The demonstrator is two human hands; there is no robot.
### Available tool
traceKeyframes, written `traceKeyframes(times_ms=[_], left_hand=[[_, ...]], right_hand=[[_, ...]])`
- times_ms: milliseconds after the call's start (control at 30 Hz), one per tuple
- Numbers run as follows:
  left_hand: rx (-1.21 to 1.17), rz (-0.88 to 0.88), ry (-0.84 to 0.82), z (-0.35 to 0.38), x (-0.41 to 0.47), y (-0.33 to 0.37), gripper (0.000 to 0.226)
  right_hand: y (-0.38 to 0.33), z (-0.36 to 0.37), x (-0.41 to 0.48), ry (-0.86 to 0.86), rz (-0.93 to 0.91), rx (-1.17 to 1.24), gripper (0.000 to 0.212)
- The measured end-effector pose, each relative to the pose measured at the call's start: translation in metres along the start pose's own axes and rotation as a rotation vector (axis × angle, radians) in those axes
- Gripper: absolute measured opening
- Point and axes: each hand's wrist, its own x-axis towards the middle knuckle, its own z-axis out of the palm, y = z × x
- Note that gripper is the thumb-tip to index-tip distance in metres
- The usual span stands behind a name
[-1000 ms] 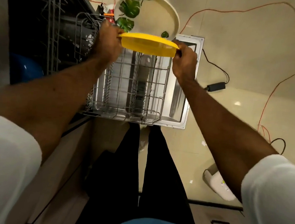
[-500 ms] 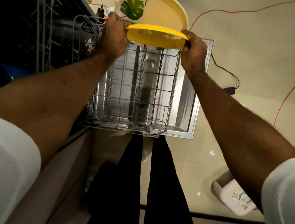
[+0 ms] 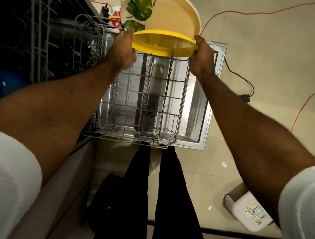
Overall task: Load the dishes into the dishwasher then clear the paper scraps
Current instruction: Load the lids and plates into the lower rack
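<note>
1. Left hand, upper centre of the frame, is gripping the left rim of the yellow plate.
2. Right hand is gripping the right rim of the same plate, so both hands are holding it.
3. The yellow plate is hanging over the far end of the lower rack, its near edge touching the upright tines.
4. A leaf-patterned plate is standing tilted directly behind the yellow one, at the top centre.
5. The lower rack is sitting pulled out over the open dishwasher door, centre of the frame.
6. Paper scraps are lying on the floor, right of centre.
7. A white bin is lying at lower right.
8. An orange cable is trailing across the upper right.
</note>
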Motion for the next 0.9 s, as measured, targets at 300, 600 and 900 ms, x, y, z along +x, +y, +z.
traceKeyframes(times_ms=[300,600,900], left_hand=[[0.290,-0.158,-0.295,-0.009,-0.028,0.006,0.096],[0.342,-0.215,-0.289,-0.001,-0.031,0.015,0.103],[0.282,-0.017,-0.215,-0.004,-0.063,0.050,0.100]], right_hand=[[0.009,-0.001,-0.014,-0.406,-0.115,-0.669,0.101],[0.010,-0.013,-0.024,-0.409,-0.140,-0.826,0.100],[0.007,-0.037,-0.072,-0.373,-0.379,-0.865,0.091]])
